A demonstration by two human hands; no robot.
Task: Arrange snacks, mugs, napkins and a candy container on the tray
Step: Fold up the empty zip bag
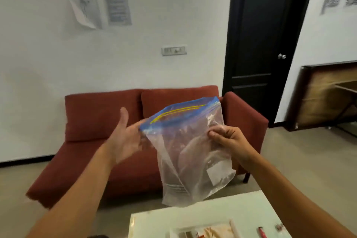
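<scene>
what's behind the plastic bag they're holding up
Behind the zip bag stands a red sofa, seen through the plastic. The bag's own contents are too blurred to tell.

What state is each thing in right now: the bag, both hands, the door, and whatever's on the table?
Zip bag: held up in the air over the table edge, zip end uppermost; whether sealed, cannot tell.
Right hand: fingers pinched shut on the bag's side.
Left hand: open, fingertips at the bag's blue zip corner.
Door: closed.
Table: bears a tray with items, mostly cut off by the frame.
</scene>
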